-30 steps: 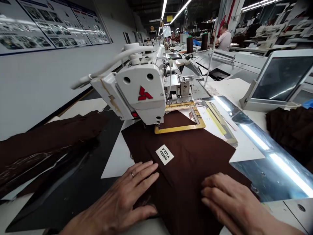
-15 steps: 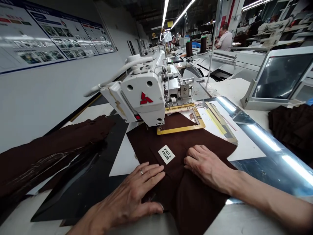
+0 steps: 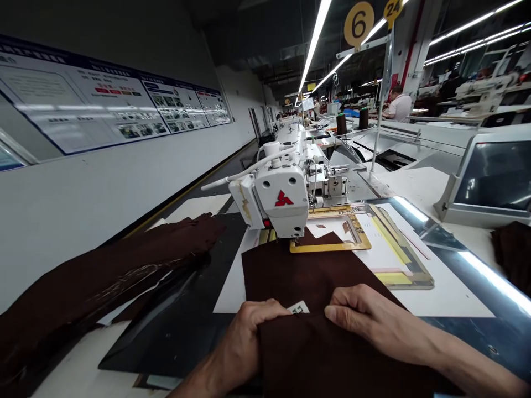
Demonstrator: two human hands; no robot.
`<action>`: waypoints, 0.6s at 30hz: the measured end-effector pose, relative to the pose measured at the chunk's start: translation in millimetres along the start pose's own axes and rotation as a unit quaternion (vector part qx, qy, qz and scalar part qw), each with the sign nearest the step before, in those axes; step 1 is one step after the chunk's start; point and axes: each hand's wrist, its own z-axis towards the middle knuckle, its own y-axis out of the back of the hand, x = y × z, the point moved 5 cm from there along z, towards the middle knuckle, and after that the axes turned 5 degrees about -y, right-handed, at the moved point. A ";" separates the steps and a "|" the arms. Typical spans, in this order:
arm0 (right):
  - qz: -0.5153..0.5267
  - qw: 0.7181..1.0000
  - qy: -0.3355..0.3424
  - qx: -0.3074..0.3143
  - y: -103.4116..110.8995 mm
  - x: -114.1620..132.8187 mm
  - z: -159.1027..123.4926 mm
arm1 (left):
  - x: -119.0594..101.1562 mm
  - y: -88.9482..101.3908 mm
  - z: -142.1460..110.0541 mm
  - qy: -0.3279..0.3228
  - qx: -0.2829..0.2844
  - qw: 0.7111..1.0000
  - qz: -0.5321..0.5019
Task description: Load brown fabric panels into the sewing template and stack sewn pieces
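left hand and right hand are both pinching the folded brown fabric; loosen up and that fold could slip, leaving the label crooked by the machine.

Okay, so the piece here is a dark brown cloth, soft-looking and matte, laid out on a white sheet with its far corner tucked just over a yellow frame. The near part is doubled up into a thick fold, and that fold is gripped by the left hand and pinched along its edge by the right hand. A white label is sewn or stuck on the cloth, but it's mostly covered by the fold, so only a corner can be seen and the print can't really be read.
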 end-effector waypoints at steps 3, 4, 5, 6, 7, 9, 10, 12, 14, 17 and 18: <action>0.005 1.000 -0.001 0.001 -0.7 3.9 -0.4 | -0.8 3.4 -3.4 0.047 0.010 0.999 -0.020; 0.002 1.000 0.000 -0.002 -0.8 5.7 -0.6 | -0.5 4.5 -5.0 0.059 0.012 0.998 -0.023; -0.002 1.000 0.002 -0.004 -1.1 7.4 -0.8 | -0.6 5.6 -6.6 0.066 0.012 0.997 -0.024; -0.006 1.000 0.005 -0.005 -1.5 9.1 -1.0 | -1.0 6.5 -8.0 0.070 0.012 0.997 -0.024; -0.009 1.000 0.007 -0.004 -2.2 10.4 -1.1 | -1.7 7.3 -9.3 0.073 0.011 0.997 -0.021; -0.015 1.000 0.009 -0.003 -4.0 12.4 -1.2 | -4.5 8.1 -11.5 0.070 0.009 0.997 -0.019; -0.019 1.000 0.009 -0.004 -5.1 13.2 -1.2 | -7.0 8.6 -12.5 0.059 0.006 0.998 -0.019; -0.032 0.999 0.012 -0.007 -8.2 15.2 -1.8 | -14.5 10.0 -15.2 0.011 0.001 1.000 -0.012; -0.047 0.999 0.021 -0.010 -12.8 18.3 -2.9 | -24.9 12.5 -20.2 -0.067 -0.008 0.998 0.014; -0.074 0.996 0.044 -0.014 -22.3 26.1 -6.1 | -40.0 15.8 -32.0 -0.162 -0.010 0.983 0.081; -0.085 0.995 0.057 -0.017 -25.9 29.9 -7.6 | -44.4 16.9 -36.0 -0.179 -0.010 0.978 0.103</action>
